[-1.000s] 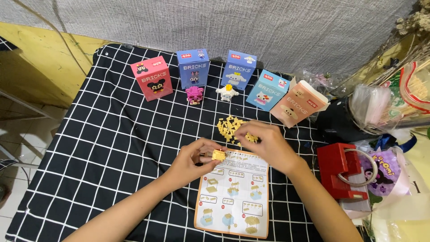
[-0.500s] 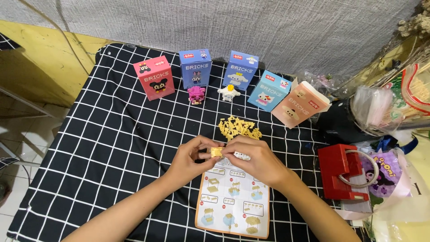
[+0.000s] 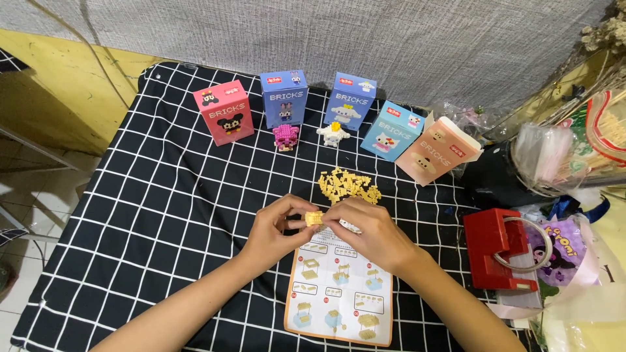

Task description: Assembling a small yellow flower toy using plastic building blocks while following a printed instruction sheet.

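— What were your hands doing, seen from the head camera?

— My left hand [image 3: 277, 231] and right hand [image 3: 365, 228] met above the black-and-white checked cloth on the tabletop [image 3: 150, 215]. The fingers of both were pinched on a small yellow block of toy bricks [image 3: 314, 218], held just over the top edge of the printed instruction sheet [image 3: 339, 293].

— What could have gone wrong?

— I judged that uneven pressure might pop a tiny brick loose, and it could roll off unseen. The loose heap of yellow bricks [image 3: 349, 186] lay just beyond my knuckles, easily scattered.

— And the packaging?

— At the back stood a row of upright cartons: a pink box [image 3: 223, 112], two blue boxes [image 3: 284, 98] [image 3: 350, 100], a tilted light-blue box [image 3: 392, 130], and an opened peach box [image 3: 435, 150] at the right end.
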